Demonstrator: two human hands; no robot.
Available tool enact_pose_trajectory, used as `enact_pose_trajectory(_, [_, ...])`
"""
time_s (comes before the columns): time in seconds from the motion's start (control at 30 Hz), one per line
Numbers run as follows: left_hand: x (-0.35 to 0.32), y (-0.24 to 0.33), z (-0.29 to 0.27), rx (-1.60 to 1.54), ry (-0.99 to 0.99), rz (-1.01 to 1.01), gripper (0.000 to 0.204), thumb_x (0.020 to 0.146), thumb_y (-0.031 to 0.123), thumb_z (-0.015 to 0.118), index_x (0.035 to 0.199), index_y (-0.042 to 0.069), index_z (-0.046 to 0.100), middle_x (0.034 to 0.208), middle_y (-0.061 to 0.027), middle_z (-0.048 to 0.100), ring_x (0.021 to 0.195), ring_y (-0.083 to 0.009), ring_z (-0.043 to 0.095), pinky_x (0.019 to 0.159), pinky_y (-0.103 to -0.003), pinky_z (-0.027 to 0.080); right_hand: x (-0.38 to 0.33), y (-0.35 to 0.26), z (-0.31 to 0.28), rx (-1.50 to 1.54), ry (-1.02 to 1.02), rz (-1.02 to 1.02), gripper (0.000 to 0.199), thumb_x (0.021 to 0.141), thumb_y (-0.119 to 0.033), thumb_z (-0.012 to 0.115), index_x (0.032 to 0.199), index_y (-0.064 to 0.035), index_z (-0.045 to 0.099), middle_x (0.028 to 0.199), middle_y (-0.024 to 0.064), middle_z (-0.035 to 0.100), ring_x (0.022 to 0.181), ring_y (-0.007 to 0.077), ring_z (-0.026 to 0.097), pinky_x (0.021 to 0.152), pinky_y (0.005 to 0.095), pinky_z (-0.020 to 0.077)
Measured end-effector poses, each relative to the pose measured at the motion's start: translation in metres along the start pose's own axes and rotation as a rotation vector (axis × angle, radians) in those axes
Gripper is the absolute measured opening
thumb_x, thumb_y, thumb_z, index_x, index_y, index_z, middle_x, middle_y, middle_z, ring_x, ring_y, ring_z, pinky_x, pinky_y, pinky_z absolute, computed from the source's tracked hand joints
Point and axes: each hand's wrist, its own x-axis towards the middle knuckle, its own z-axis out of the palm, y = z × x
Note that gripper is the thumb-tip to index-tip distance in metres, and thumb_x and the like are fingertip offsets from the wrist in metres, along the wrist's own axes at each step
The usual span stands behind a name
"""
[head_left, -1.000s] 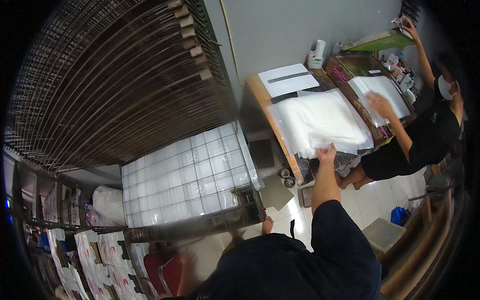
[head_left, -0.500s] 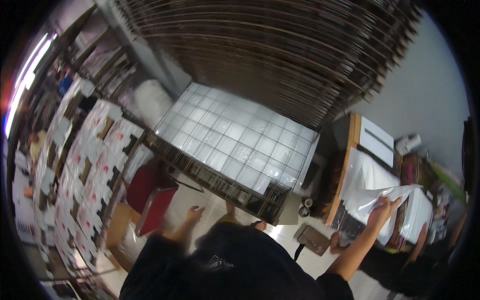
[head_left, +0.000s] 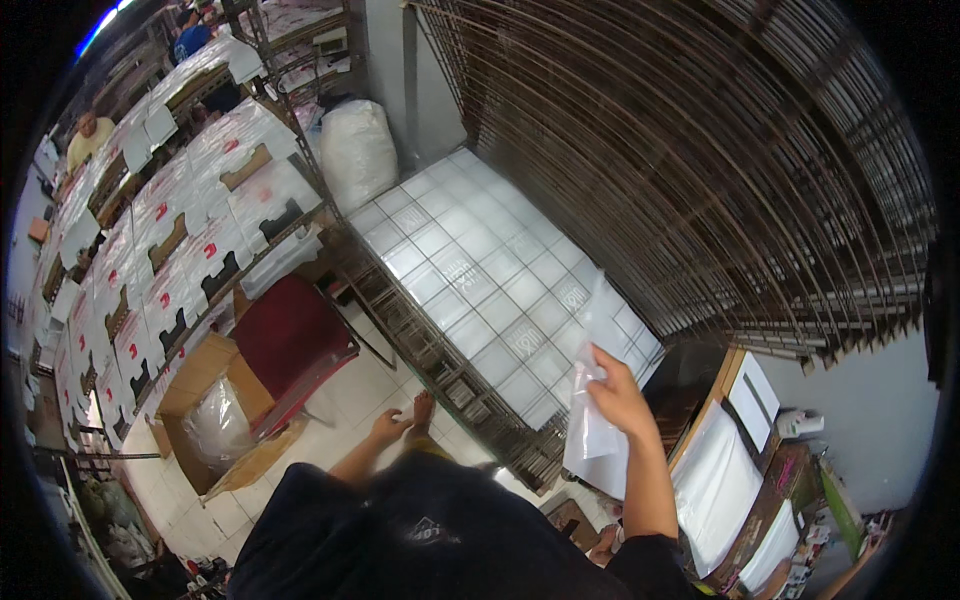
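My right hand [head_left: 618, 395] is closed on the edge of a thin translucent white plastic bag [head_left: 592, 440], pinched between thumb and fingers. The bag hangs limp over the near right corner of a wire drying rack [head_left: 480, 400]. On the rack's gridded tray lie flat plastic bags [head_left: 490, 285] with pale printed marks. Low in front of my body is my left hand [head_left: 388, 427], its fingers loosely curled and apart, holding nothing. To the right of my right forearm lies a stack of white plastic bags [head_left: 715, 490] on a wooden-edged table [head_left: 712, 408].
Raised wire trays [head_left: 690, 150] lean over the rack's far right side. A red chair [head_left: 290, 340] and an open cardboard box [head_left: 190, 410] stand at left, before long tables of printed bags [head_left: 215, 225]. A white sack [head_left: 357, 155] sits behind. People show at far left.
My right hand has lifted the bag off the stack and brought it left over the rack. My view has turned to the right. My left hand stays low and empty.
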Motion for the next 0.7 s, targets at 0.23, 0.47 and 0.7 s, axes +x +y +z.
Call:
enact_pose_trajectory(0.23, [0.014, -0.101, -0.054, 0.153, 0.002, -0.139, 0.062, 0.072, 0.048, 0.062, 0.116, 0.005, 0.050, 0.108, -0.0162, 0.056, 0.103, -0.0268, 0.052, 0.089, -0.033, 0.040, 0.137, -0.111, 0.091, -0.210, -0.240, -0.261, 0.058, 0.067, 0.002, 0.045, 0.124, -0.0031, 0.042, 0.122, 0.0213, 0.046, 0.109, 0.0332, 0.048, 0.092, 0.0338, 0.0368])
enact_pose_trajectory(0.47, [0.010, -0.105, -0.110, 0.009, 0.036, -0.421, 0.060, 0.070, 0.045, 0.067, 0.114, 0.009, 0.049, 0.123, -0.0158, 0.046, 0.114, -0.0303, 0.045, 0.094, -0.037, 0.038, 0.286, -0.171, 0.141, -0.391, -0.356, -0.619, 0.055, 0.064, 0.005, 0.044, 0.118, -0.0034, 0.050, 0.117, 0.0110, 0.053, 0.095, 0.0188, 0.054, 0.070, 0.0278, 0.0463])
enact_pose_trajectory(0.7, [0.013, -0.139, -0.103, -0.080, -0.001, -0.455, 0.048, 0.077, 0.038, 0.061, 0.111, 0.007, 0.052, 0.088, -0.0082, 0.059, 0.082, -0.0191, 0.056, 0.071, -0.036, 0.045, 0.411, -0.114, 0.143, 0.234, 0.054, -0.219, 0.058, 0.068, 0.014, 0.041, 0.124, -0.0009, 0.045, 0.121, 0.0122, 0.048, 0.097, 0.0135, 0.053, 0.072, 0.0204, 0.0446])
